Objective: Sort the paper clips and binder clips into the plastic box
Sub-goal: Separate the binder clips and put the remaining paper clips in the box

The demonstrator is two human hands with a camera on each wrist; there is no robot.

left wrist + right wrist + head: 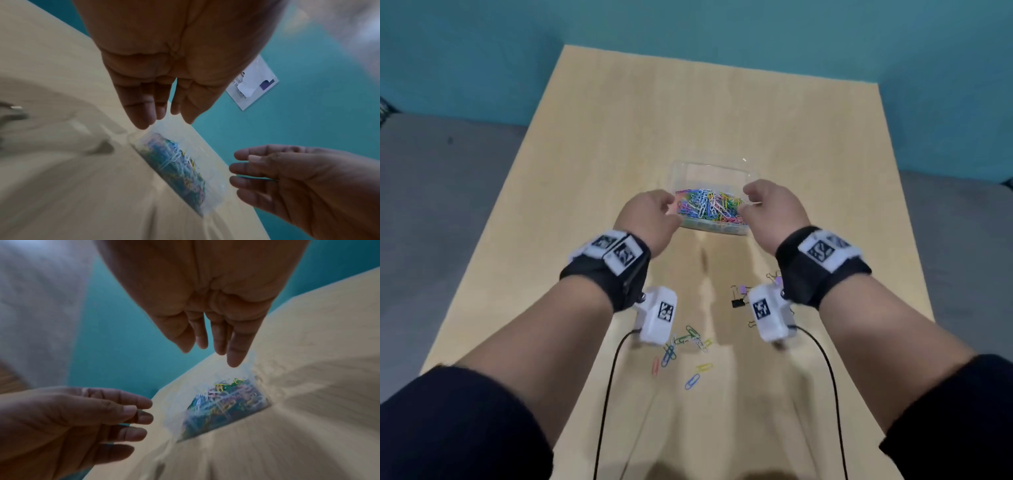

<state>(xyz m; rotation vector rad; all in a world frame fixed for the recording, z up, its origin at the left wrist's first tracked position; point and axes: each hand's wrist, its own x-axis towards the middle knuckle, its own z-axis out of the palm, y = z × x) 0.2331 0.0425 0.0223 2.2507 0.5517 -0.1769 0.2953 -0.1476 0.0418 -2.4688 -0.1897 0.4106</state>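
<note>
While both hands hover over the wooden table [619, 137], the clear plastic box [710, 178] heaped with coloured paper clips [709, 207] sits between them: left hand [649, 219] at its left end, right hand [770, 212] at its right, fingers loosely spread, apparently holding nothing. Loose paper clips [690, 346] and binder clips [739, 296] lie nearer the person, beneath the wrists.
</note>
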